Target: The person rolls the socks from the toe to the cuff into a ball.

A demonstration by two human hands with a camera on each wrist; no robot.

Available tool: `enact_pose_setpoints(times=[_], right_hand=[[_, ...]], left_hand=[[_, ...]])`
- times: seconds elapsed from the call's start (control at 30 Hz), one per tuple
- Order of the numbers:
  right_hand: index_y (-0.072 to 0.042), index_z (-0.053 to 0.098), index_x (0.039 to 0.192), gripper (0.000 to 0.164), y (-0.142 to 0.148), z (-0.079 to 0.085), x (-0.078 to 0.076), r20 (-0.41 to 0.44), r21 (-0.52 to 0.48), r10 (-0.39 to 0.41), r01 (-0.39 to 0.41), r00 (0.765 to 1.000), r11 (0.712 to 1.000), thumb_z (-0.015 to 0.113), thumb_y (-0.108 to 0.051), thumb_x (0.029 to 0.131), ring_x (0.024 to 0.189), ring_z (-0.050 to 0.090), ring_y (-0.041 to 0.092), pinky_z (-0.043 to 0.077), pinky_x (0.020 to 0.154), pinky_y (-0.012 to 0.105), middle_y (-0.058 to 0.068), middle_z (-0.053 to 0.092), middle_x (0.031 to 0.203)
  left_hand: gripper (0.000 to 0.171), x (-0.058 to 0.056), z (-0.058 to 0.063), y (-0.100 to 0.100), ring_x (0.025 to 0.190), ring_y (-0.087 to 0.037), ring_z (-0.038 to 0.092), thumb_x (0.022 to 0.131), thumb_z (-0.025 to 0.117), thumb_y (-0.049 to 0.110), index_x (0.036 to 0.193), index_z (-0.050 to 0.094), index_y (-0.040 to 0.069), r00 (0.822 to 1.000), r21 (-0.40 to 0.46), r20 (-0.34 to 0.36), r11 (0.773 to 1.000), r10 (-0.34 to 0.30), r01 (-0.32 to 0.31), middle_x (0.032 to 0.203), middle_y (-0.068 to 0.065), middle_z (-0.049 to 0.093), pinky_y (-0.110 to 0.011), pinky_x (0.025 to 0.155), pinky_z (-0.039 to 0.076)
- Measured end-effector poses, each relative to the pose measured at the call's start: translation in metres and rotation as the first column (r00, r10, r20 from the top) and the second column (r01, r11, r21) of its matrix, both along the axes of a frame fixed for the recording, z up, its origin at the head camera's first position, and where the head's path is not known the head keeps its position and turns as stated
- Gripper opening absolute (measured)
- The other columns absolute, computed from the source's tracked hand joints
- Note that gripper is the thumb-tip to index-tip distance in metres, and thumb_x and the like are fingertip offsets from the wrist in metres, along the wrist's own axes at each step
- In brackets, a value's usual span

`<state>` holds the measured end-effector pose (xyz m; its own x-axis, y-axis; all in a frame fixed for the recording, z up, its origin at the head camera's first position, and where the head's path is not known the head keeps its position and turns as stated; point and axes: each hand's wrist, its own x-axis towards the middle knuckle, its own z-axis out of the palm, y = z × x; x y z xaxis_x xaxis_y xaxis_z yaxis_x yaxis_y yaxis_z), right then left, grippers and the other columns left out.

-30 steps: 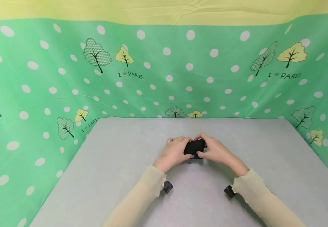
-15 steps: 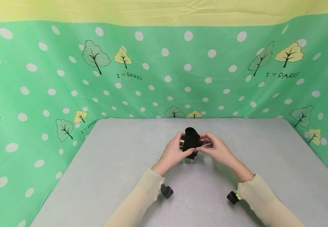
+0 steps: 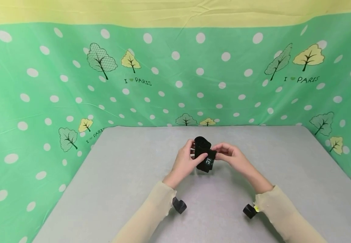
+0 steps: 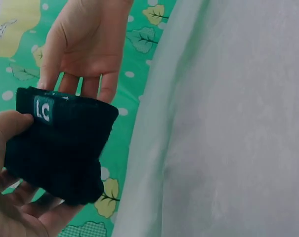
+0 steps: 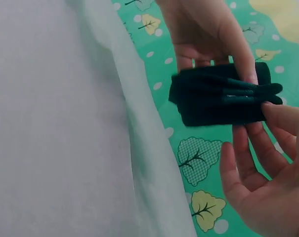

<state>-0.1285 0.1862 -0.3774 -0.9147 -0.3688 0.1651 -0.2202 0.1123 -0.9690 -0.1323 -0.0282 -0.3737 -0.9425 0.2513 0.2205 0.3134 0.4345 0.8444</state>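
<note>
holding up a small folded bundle of black cloth over the grey table, toward its far edge, i have both hands on it. my left hand grips it from the left: the thumb presses on the front face, its tip beside a patch of pale lettering, and the fingers curl round behind. my right hand pinches the right edge with thumb and fingers; the little finger stands apart from the cloth, and i cannot tell how many of the others touch its back. from the right wrist, the cloth shows layered folds, two rounded lips of it by my right thumb. pale sleeves cover my forearms. behind the table hangs a green curtain with white dots, printed trees and a yellow top band.
</note>
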Motion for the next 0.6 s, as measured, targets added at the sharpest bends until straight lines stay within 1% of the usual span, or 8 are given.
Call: enact_pose_setpoints(times=[0.1, 0.17, 0.23, 0.33, 0.4, 0.43, 0.5, 0.6], right_hand=[[0.016, 0.057, 0.117, 0.026, -0.002, 0.001, 0.001, -0.017, 0.025, -0.039, 0.040, 0.999, 0.999, 0.056, 0.000, 0.098, 0.090, 0.066, -0.002, 0.055, 0.084, 0.018, -0.017, 0.066, 0.098], [0.014, 0.059, 0.115, 0.024, -0.004, 0.002, 0.002, -0.036, 0.041, -0.078, 0.079, 0.996, 0.996, 0.058, -0.002, 0.097, 0.088, 0.065, -0.001, 0.055, 0.084, 0.018, -0.014, 0.066, 0.097], [0.012, 0.062, 0.113, 0.022, -0.007, 0.003, 0.003, -0.061, 0.057, -0.113, 0.117, 0.992, 0.991, 0.059, -0.003, 0.097, 0.086, 0.064, -0.001, 0.055, 0.082, 0.019, -0.009, 0.066, 0.097], [0.010, 0.063, 0.111, 0.019, -0.011, 0.003, 0.003, -0.084, 0.063, -0.148, 0.153, 0.985, 0.986, 0.060, -0.002, 0.096, 0.085, 0.063, 0.000, 0.055, 0.080, 0.019, 0.000, 0.065, 0.097], [0.011, 0.062, 0.109, 0.018, -0.013, 0.002, 0.002, -0.087, 0.062, -0.161, 0.167, 0.983, 0.984, 0.059, -0.002, 0.096, 0.084, 0.063, 0.001, 0.054, 0.079, 0.018, 0.003, 0.065, 0.096], [0.011, 0.062, 0.108, 0.017, -0.014, 0.002, 0.001, -0.088, 0.064, -0.169, 0.175, 0.982, 0.983, 0.059, -0.001, 0.096, 0.083, 0.062, 0.001, 0.054, 0.079, 0.017, 0.003, 0.064, 0.095], [0.010, 0.061, 0.105, 0.016, -0.015, 0.002, 0.001, -0.083, 0.059, -0.191, 0.197, 0.978, 0.979, 0.060, -0.001, 0.095, 0.082, 0.061, 0.000, 0.053, 0.077, 0.017, 0.001, 0.064, 0.092], [0.009, 0.061, 0.102, 0.014, -0.016, 0.001, 0.001, -0.083, 0.060, -0.222, 0.227, 0.972, 0.972, 0.062, -0.002, 0.094, 0.081, 0.059, 0.001, 0.051, 0.075, 0.018, -0.004, 0.063, 0.088]], left_hand=[[0.052, 0.001, 0.001, 0.002, 0.104, -0.024, 0.063, 0.091, 0.072, 0.030, 0.131, 0.048, 0.006, 0.999, -0.006, -0.028, 0.999, 0.031, -0.031, 0.115, -0.013, 0.064, -0.034, 0.086, 0.058], [0.054, 0.001, 0.002, 0.003, 0.100, -0.024, 0.064, 0.091, 0.074, 0.030, 0.127, 0.042, 0.005, 0.997, 0.010, -0.035, 0.998, 0.068, -0.068, 0.113, -0.013, 0.062, -0.034, 0.084, 0.057], [0.051, 0.002, 0.003, 0.004, 0.094, -0.022, 0.064, 0.089, 0.076, 0.029, 0.117, 0.040, 0.005, 0.994, 0.023, -0.044, 0.995, 0.098, -0.097, 0.106, -0.011, 0.060, -0.029, 0.080, 0.055], [0.044, 0.004, 0.004, 0.005, 0.083, -0.018, 0.058, 0.089, 0.076, 0.028, 0.098, 0.038, 0.007, 0.991, 0.003, -0.078, 0.994, 0.110, -0.110, 0.091, -0.006, 0.054, -0.022, 0.070, 0.046], [0.037, 0.006, 0.006, 0.005, 0.078, -0.018, 0.051, 0.092, 0.073, 0.027, 0.094, 0.040, 0.009, 0.991, -0.045, -0.104, 0.995, 0.085, -0.090, 0.086, -0.005, 0.049, -0.023, 0.066, 0.040], [0.033, 0.006, 0.006, 0.005, 0.079, -0.019, 0.048, 0.094, 0.070, 0.027, 0.093, 0.042, 0.009, 0.991, -0.072, -0.115, 0.995, 0.067, -0.076, 0.086, -0.005, 0.049, -0.024, 0.067, 0.038], [0.029, 0.008, 0.007, 0.006, 0.083, -0.018, 0.049, 0.096, 0.066, 0.027, 0.098, 0.045, 0.007, 0.994, -0.099, -0.107, 0.994, 0.030, -0.041, 0.092, -0.005, 0.049, -0.025, 0.070, 0.040], [0.037, 0.010, 0.006, 0.007, 0.091, -0.019, 0.050, 0.095, 0.066, 0.036, 0.105, 0.047, 0.005, 0.997, -0.123, -0.079, 0.992, -0.001, -0.009, 0.103, -0.006, 0.051, -0.028, 0.077, 0.043]])
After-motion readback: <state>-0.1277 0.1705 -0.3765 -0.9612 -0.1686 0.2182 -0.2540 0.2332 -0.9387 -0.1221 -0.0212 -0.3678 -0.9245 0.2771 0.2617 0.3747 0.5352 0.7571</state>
